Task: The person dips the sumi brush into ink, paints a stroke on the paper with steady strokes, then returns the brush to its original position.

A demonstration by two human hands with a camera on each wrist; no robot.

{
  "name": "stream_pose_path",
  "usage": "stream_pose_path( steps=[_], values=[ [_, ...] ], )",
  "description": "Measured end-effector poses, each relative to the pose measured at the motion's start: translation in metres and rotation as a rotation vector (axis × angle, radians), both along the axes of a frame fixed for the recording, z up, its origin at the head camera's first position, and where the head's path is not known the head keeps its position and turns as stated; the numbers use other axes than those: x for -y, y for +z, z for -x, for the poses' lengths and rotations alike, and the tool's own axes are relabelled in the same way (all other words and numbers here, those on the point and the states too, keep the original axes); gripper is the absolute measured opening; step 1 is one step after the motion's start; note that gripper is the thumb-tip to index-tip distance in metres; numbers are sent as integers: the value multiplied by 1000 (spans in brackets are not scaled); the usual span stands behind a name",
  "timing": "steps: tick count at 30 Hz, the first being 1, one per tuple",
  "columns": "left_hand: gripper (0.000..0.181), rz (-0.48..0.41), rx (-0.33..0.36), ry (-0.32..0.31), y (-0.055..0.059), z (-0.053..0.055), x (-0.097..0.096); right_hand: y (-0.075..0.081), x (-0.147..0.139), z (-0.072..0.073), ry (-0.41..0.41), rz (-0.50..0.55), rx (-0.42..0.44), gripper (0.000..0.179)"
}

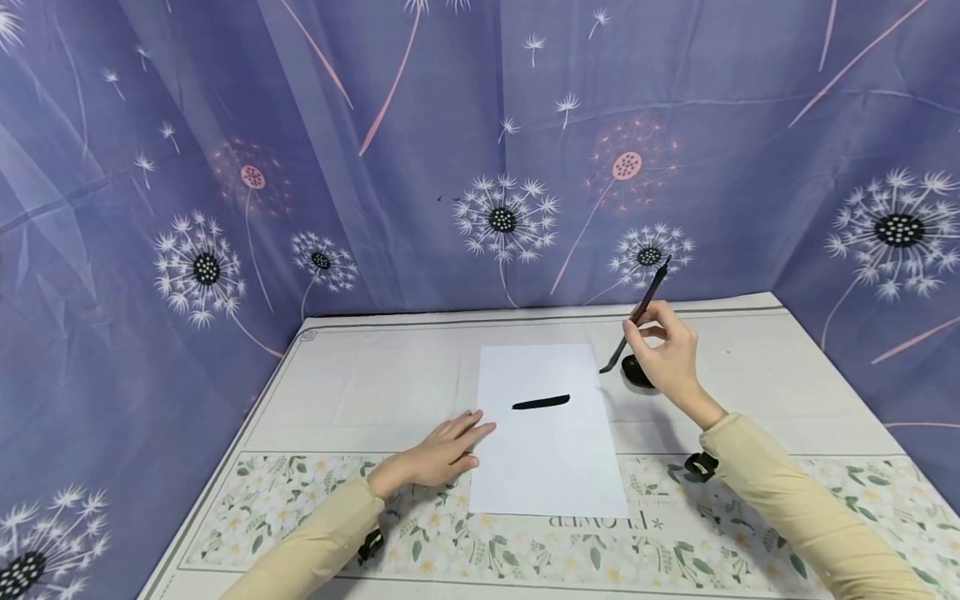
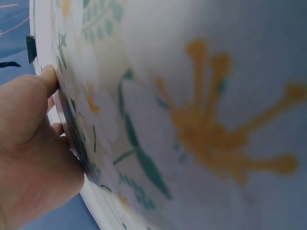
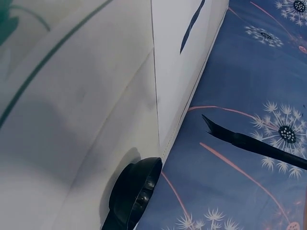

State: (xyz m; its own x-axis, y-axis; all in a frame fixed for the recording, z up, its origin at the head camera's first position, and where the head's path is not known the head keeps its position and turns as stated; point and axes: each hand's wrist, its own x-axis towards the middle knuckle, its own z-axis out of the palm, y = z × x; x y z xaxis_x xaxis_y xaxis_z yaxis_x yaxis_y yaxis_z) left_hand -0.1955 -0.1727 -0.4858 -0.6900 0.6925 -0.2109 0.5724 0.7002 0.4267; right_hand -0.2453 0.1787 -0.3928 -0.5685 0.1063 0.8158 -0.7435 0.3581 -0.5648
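Note:
My right hand (image 1: 667, 350) pinches a dark calligraphy brush (image 1: 651, 293), held tilted with its black tip down near the paper's right edge. A sheet of white paper (image 1: 547, 471) lies on the table with one thick black stroke (image 1: 542, 402) across its upper half. Just under the right hand sits a small black ink dish (image 3: 132, 191), partly hidden by that hand in the head view. The left hand (image 1: 438, 454) rests at the paper's left edge, fingers extended, fingertips on the sheet. In the right wrist view the brush's bristles (image 3: 216, 128) are black and slightly split.
A white cloth (image 1: 375, 375) with a flowered band (image 1: 315, 508) covers the table. Behind it and at both sides hangs a purple curtain (image 1: 420, 108) printed with dandelions. Black wrist straps (image 1: 701, 467) show under the sleeves.

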Motion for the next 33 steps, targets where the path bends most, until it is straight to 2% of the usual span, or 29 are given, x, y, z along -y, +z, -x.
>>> stream_pose_path(
  steps=[12,33],
  values=[
    [57,-6,-14,-19,-2,2,1,0,-3,1,0,-6,5,9],
    [56,4,-17,-13,-1,-1,0,-2,-10,4,-32,-19,1,10]
  ],
)
